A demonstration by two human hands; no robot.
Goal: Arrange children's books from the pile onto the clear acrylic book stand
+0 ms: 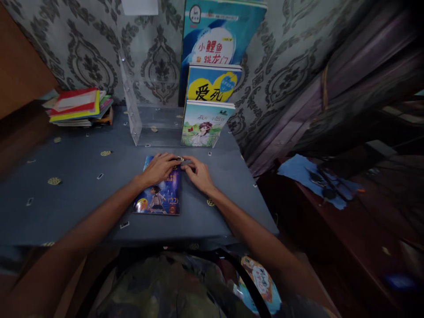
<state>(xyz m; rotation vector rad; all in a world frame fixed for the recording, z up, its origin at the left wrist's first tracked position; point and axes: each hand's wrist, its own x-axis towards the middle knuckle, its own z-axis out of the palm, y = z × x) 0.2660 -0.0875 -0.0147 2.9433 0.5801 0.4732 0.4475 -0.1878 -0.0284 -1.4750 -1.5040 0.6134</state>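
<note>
A blue and purple book (155,201) with a cartoon figure and the number 22 on its cover lies flat on the table. My left hand (161,168) rests across the upper part of this book, its fingers stretched toward the right edge. By the book's upper right corner is my right hand (198,173), index finger and thumb apart and pointing left. Whether its fingertips touch the book is hard to tell. Behind both hands stands a clear tiered display rack (159,137). On its right side, books stand upright: a green one (202,128), a yellow-and-blue one (213,81) and a tall blue one (215,39).
A pile of thin books and papers (77,106) lies at the back left of the grey patterned table (82,190). To the right, a blue cloth (314,181) with dark items sits on a brown surface (298,198). A colourful package (261,285) is below the table edge.
</note>
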